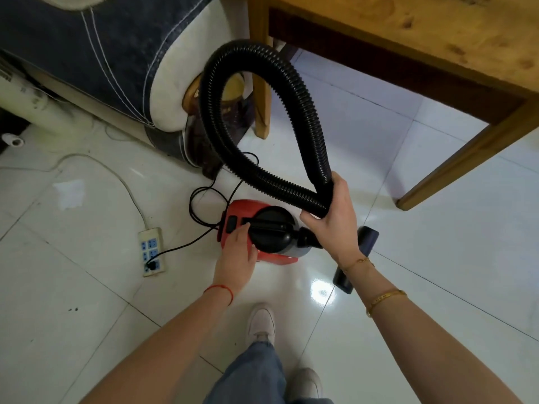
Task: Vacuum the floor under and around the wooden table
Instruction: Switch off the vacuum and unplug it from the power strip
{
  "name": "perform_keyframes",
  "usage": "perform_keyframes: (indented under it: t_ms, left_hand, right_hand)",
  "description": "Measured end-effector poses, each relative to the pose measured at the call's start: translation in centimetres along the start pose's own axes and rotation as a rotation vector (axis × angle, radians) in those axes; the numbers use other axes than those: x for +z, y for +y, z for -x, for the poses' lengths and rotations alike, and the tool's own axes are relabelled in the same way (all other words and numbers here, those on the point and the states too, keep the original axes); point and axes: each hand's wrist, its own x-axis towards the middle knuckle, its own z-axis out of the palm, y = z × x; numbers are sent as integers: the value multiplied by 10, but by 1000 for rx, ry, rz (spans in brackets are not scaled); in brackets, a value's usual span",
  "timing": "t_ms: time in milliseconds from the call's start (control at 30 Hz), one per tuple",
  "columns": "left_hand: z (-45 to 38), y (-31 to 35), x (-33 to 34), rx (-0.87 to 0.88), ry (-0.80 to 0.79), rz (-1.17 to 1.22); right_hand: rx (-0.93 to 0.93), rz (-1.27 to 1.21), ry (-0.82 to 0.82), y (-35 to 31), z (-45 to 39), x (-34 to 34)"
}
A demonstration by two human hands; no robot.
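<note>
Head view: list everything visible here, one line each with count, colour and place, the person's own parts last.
vacuum cleaner: one, red and black, on the floor, centre
hose: one, black, looped above the vacuum
nozzle: one, dark, behind the right wrist
power strip: one, cream, floor left, black cord plugged in
wooden table: one, light brown, upper right
sofa: one, dark blue and cream, upper left
floor: white glossy tiles
left hand: on the vacuum's top
right hand: grip around the hose
shoes: two, white, bottom centre

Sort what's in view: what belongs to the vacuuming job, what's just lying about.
Job:
red vacuum
black hose
nozzle
power strip
wooden table
left hand
right hand

Lying about:
sofa
white cable
paper scrap
</note>
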Motion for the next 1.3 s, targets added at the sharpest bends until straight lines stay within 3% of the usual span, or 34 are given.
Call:
perform_keyframes:
  t_ms: [400, 600, 1167, 1300]
  left_hand:
    - [-49, -84, 56, -24, -73, -75]
    - [-59, -92, 69, -134, -74, -98]
    - [-74, -92, 55, -201, -216, -62]
    - [-65, -73, 57, -72, -64, -61]
  right_hand:
    - [-188, 112, 86, 37, -12, 22]
    - [-186, 83, 121, 34, -10, 24]
    - [-146, 70, 22, 24, -12, 19]
    - [-135, 73, -15, 21, -11, 15]
